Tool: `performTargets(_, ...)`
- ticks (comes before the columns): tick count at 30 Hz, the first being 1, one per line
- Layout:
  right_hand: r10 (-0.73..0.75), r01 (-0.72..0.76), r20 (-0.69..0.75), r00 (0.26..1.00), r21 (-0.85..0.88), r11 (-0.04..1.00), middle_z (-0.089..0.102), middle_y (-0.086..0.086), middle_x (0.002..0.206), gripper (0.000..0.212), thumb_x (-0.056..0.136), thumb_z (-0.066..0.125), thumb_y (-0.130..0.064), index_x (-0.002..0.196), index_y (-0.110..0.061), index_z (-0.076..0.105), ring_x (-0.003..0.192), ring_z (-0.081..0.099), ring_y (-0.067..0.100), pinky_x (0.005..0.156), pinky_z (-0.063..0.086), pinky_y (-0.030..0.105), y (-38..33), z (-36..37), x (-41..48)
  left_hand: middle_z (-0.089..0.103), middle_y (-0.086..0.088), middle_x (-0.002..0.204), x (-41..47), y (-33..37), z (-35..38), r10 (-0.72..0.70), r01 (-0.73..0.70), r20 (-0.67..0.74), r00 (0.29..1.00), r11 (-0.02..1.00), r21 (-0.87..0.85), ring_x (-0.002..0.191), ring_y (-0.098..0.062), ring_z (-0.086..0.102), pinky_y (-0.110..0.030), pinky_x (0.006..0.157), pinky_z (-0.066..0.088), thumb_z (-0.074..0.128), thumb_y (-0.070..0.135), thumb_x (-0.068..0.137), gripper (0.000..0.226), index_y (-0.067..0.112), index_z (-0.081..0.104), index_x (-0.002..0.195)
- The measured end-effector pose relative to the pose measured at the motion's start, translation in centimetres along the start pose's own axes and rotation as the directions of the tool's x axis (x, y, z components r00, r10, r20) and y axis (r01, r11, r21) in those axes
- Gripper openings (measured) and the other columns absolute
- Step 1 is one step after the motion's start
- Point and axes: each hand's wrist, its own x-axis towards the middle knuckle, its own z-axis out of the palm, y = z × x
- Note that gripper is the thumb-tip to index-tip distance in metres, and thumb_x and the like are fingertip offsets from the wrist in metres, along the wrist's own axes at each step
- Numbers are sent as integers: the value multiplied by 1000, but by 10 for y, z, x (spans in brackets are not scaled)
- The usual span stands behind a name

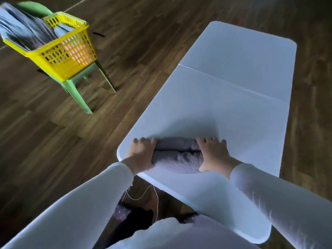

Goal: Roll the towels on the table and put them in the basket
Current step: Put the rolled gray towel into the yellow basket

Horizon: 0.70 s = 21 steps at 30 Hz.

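The rolled grey terry towel (177, 157) lies on the white desk (233, 97), at its near-left corner. The left hand (142, 153) and right hand (212, 153) each curl around one end. Soft and light, it will likely unroll unless gripped at both ends.

Left hand (142, 153), right hand (213, 155) clasp towel (177, 159); basket (68, 56) seemingly holds cloth (27, 33).

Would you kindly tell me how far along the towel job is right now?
Done: the yellow basket on the green chair already holds fabric that looks like towels, though blurred. In hand: the left hand and right hand hold the ends of a rolled grey towel on the table. Left: carrying this roll to the basket; I see no other towel on the table.
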Motion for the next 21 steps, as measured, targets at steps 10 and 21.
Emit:
performTargets(10, -226, 231, -96, 969, 54, 971, 57, -1, 107, 64, 55, 70, -48, 107, -30, 38, 109, 48, 27, 85, 39, 42, -224, -67, 78, 62, 5, 110, -94, -225, -1, -229, 227, 38, 973, 972, 62, 105, -21, 58, -35, 86, 46, 77, 49, 47, 93, 23, 42, 129)
performTargets(21, -557, 552, -68, 828, -77, 830, 41, 1, 132, 95, 53, 79, -50, 132, -31, 29, 128, 35, 26, 105, 32, 55, -502, -145, 146, 62, 8, 105, -243, -443, 8, -590, 590, 1, 808, 807, 10, 101, -20, 59, -37, 82, 47, 77, 48, 43, 92, 25, 42, 126)
